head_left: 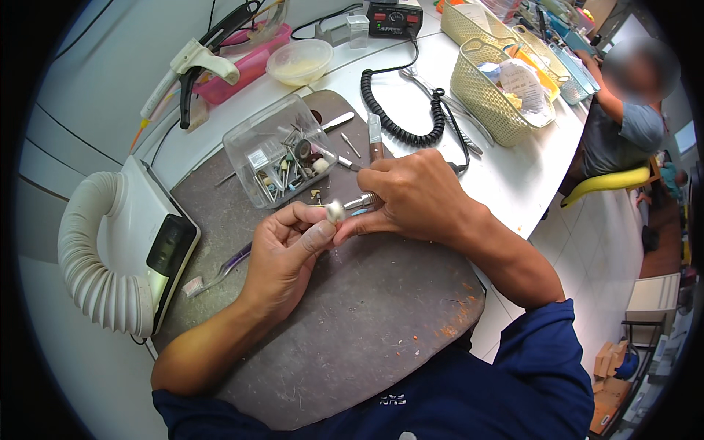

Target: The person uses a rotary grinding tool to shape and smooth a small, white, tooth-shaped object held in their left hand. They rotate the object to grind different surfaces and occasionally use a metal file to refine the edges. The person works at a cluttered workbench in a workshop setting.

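Observation:
My right hand (418,194) is closed round a metal rotary handpiece (363,201), its thumb stretched toward my left hand. On the handpiece's tip sits a small whitish polishing wheel (335,212), blurred at its edges. My left hand (290,238) pinches with thumb and fingers right beside the wheel; the small piece in that pinch is mostly hidden and I cannot make it out. Just beyond the hands, a clear plastic box (246,139) holds several rotary bits and small wheels. A knife with a brown handle (376,150) lies behind my right hand.
A grey work board (352,323) lies under my hands. At left are a toothbrush (220,273) and a white unit with a ribbed hose (92,249). A coiled black cord (400,136), control box (396,20) and woven basket (477,92) stand behind. Another person (634,121) sits at far right.

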Tool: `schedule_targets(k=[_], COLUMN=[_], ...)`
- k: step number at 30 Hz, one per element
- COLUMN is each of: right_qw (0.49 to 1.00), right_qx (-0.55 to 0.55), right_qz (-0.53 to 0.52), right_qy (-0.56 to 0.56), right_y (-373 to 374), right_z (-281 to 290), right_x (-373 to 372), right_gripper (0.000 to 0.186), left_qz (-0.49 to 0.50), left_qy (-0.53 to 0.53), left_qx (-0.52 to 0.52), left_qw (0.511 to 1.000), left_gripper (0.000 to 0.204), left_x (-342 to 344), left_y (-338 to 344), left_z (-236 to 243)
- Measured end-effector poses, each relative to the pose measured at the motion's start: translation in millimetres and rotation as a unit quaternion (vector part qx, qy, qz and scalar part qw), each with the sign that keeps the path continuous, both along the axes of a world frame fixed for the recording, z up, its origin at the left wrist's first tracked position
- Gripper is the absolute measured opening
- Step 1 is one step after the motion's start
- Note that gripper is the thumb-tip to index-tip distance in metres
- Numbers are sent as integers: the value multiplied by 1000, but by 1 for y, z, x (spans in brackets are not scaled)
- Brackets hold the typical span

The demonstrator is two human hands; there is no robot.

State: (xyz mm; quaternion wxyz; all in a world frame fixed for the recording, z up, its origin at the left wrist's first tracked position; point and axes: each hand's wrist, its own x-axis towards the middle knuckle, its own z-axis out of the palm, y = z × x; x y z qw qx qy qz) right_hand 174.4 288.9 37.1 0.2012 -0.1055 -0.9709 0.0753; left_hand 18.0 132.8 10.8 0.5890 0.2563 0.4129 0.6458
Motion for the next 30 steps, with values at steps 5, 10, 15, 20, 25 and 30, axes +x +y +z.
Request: schedule_targets(k=[5,10,15,20,25,30], right_qw=[1000,992,975,985,988,990], right_qx=[-24,-80,-126,-74,-73,-42], right_qz=[-5,-99,-165,-143,-132,-128], right_qy=[16,21,78,62,17,-28], right_y=[2,13,24,33,25,26], right_z=[4,11,14,2,4,2], right_x=[2,5,4,5,4,4], right_gripper=[65,54,23,26,24,23], left_qz=[8,10,1,-12,-27,-34], left_qy=[-7,-14,-20,-26,-43,-19], left_qx=[12,13,19,30,38,28], left_qw=[1000,1000,1000,999,998,999], left_gripper=[15,15,16,15,14,18], left_x=[3,5,2,2,1,0], left_y=[0,1,-1,-2,-1,-2], left_z=[-1,2,-1,-1,1,3])
